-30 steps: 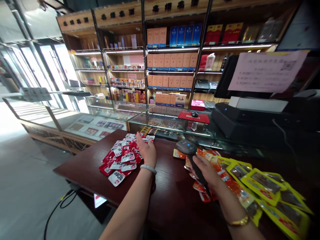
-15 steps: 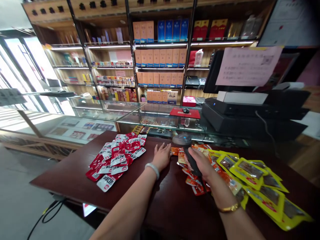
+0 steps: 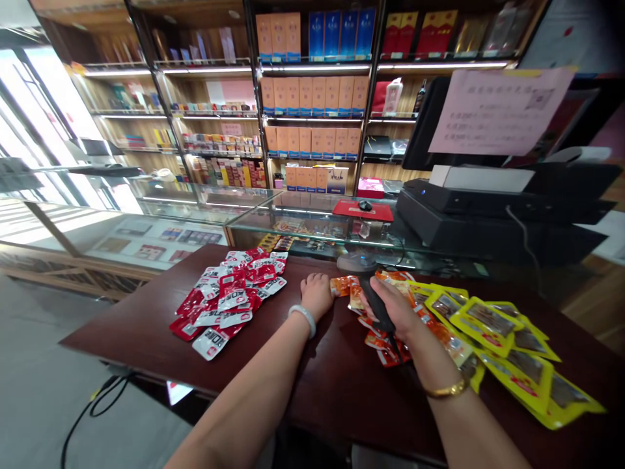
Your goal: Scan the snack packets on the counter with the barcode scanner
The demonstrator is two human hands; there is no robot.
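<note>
My right hand (image 3: pixel 396 306) is wrapped round the handle of a dark handheld barcode scanner (image 3: pixel 374 299), its head tilted up with a small blue light. Beneath the scanner lie orange snack packets (image 3: pixel 383 352), partly covered by it and my hand. My left hand (image 3: pixel 316 294) rests on the dark red table (image 3: pixel 263 345), fingers curled in and nothing visible in them. Close to its thumb side lies one orange packet (image 3: pixel 342 285). A heap of red and white snack packets (image 3: pixel 234 296) is to the left. Yellow-edged packets (image 3: pixel 512 352) overlap on the right.
Behind the table runs a glass display counter (image 3: pixel 303 225) with a red mat (image 3: pixel 349 208) and a black mouse (image 3: pixel 365 205). A black checkout machine (image 3: pixel 469 215) with a pink sheet (image 3: pixel 498 114) stands at right. Shelves of boxes (image 3: pixel 312 98) fill the back.
My left hand's fingers, spread flat before, are now curled in. The scanner stays in my right hand over the orange packets. The view has tipped down slightly.
</note>
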